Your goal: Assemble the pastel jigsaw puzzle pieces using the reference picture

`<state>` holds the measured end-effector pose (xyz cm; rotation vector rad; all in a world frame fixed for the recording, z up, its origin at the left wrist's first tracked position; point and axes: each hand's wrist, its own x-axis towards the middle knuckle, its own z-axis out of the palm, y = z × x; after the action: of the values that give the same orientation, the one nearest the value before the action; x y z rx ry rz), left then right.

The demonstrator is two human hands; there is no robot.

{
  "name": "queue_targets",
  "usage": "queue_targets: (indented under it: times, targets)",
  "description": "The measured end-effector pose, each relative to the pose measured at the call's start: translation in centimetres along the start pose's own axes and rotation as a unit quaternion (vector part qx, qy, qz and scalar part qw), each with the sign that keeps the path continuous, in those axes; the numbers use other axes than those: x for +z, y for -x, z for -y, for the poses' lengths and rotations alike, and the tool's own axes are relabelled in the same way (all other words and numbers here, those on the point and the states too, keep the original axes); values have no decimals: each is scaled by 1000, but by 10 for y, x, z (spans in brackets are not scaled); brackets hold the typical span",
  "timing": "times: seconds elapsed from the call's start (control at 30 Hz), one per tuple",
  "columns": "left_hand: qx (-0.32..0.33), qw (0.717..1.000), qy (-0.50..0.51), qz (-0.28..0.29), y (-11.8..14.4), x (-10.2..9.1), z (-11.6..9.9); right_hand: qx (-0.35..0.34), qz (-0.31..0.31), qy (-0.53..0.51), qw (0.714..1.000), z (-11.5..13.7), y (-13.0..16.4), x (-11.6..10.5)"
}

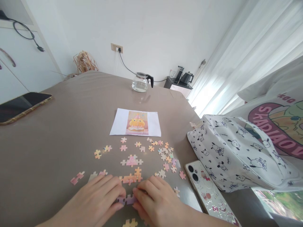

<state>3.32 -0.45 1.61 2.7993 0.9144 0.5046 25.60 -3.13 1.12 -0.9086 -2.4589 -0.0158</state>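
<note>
My left hand (pixel 99 198) and my right hand (pixel 156 198) meet at the near edge of the brown table (pixel 59 142). Between their fingertips they pinch a short row of joined purple puzzle pieces (pixel 128 199). Just beyond lies a joined orange and pink cluster (pixel 131 178), then a pink and white cluster (pixel 131 161). Several loose pastel pieces (pixel 165 154) are scattered to the right and left. A printed reference picture (pixel 136 123) lies flat further back.
A white phone in a decorated case (pixel 208 192) lies right of my hands. A white pouch with cartoon dogs (pixel 236 154) sits at the right edge. A dark phone (pixel 21 105) lies far left. A glass kettle (pixel 141 82) stands at the back.
</note>
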Motion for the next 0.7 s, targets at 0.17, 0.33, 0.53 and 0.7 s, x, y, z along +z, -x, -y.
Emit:
queue_targets:
  times: [0.17, 0.33, 0.53, 0.7]
  targets:
    - [-4, 1000, 9, 7, 2, 4, 1, -17, 33, 20, 999, 0, 0, 4]
    - [-9, 1000, 4, -3, 2, 3, 0, -14, -7, 4, 1000, -1, 3, 12]
    - [-14, 1000, 21, 3, 4, 4, 2, 12, 8, -38, 999, -2, 4, 14]
    - [-53, 996, 64, 24, 13, 16, 6, 26, -12, -63, 998, -4, 5, 17]
